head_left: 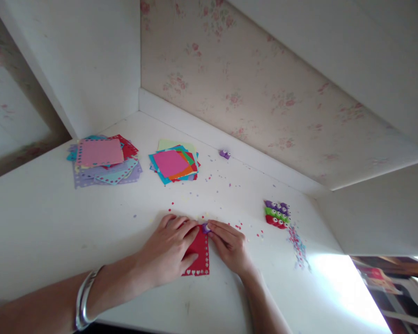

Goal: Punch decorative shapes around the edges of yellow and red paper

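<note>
A red sheet of paper (198,250) lies on the white table, with a row of small punched holes along its right and lower edges. My left hand (170,246) rests on the sheet with its fingers stretched out and apart, covering its left part. At the sheet's upper right corner sits a small purple craft punch (206,228) with an eye-like top. My right hand (230,243) pinches this punch between thumb and fingers. The corner under the punch is partly hidden.
Punched, lace-edged sheets (101,153) are piled at the left, beside a stack of plain coloured sheets (170,163). Another purple punch (225,154) stands near the back. Purple, green and red punches (277,214) stand in rows at the right, by heaped confetti (297,246).
</note>
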`<state>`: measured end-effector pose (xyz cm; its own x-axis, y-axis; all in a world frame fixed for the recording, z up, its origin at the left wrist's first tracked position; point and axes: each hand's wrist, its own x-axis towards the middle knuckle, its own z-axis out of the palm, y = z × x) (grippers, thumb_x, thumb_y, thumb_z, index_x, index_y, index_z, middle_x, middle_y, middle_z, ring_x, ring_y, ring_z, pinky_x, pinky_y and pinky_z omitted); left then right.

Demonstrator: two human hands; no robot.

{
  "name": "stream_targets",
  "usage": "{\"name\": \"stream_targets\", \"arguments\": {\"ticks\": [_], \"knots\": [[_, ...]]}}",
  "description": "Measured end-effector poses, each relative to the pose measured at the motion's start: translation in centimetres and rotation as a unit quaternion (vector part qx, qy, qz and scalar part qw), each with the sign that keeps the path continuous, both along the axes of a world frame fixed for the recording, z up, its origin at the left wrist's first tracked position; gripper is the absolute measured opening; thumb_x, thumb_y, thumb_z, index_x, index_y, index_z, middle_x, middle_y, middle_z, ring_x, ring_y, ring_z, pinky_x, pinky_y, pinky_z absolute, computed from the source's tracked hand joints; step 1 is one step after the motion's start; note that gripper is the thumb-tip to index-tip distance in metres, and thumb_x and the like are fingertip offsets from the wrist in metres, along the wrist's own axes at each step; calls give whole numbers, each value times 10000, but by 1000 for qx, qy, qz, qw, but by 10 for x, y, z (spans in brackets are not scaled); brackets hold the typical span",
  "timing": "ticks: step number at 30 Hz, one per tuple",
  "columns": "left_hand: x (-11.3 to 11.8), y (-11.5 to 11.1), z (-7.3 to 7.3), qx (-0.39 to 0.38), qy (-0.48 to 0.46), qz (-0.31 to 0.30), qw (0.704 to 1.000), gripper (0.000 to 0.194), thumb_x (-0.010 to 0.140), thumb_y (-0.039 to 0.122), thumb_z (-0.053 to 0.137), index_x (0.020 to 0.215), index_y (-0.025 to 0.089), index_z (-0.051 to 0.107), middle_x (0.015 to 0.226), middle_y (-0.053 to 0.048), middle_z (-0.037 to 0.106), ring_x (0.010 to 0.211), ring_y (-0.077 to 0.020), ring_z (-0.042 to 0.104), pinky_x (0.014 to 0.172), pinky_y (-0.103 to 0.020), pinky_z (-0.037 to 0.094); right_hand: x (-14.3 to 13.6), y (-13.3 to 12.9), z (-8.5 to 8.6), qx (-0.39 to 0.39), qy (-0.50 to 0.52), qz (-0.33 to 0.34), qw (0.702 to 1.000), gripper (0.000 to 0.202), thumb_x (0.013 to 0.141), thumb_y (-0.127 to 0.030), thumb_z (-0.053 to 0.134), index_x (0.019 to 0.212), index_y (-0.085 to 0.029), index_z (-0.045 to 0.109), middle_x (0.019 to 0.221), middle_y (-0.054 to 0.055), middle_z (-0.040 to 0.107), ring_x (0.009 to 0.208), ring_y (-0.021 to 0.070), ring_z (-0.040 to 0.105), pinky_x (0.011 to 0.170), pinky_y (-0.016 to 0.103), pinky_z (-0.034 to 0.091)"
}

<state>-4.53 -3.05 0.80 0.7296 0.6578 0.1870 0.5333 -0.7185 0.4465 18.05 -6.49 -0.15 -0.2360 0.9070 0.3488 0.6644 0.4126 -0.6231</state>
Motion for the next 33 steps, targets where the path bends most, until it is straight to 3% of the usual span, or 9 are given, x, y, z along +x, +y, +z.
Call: {"name": "stream_targets", "arguments": {"ticks": [13,25,28,33], "knots": [[0,0,-2,7,1,0,1000,480,877,444,580,1288,199,548,1301,-81,571,1210,-296,446,1041,-487,265,-2,0,4,31,-47,21,998,324,917,-155,574,1207,-263,666,1185,64,682,1053,219,664,910,396,591],[0,2,-2,-5,2,-3,1000,480,861,445,586,1285,220,560,1299,-76,574,1217,-290,446,1049,-480,254,-8,15,39,6,-171,102,980,234,944,-193,512,1041,-233,720,1109,61,716,991,201,688,908,362,573],[-1,1,-1,2,3,-5,1000,488,863,443,589,1291,211,556,1301,-84,574,1213,-294,449,1043,-478,261,-6,12,35,1,-151,92,984,230,947,-202,514,1051,-244,715,1138,49,706,1013,191,684,922,344,566],[-2,1,1,10,-2,-5,1000,483,843,426,629,1278,227,564,1273,-77,593,1188,-290,472,1035,-467,274,1,7,12,-4,-58,41,997,217,942,-222,552,1107,-255,689,1144,41,702,1046,184,672,931,329,562]]}}
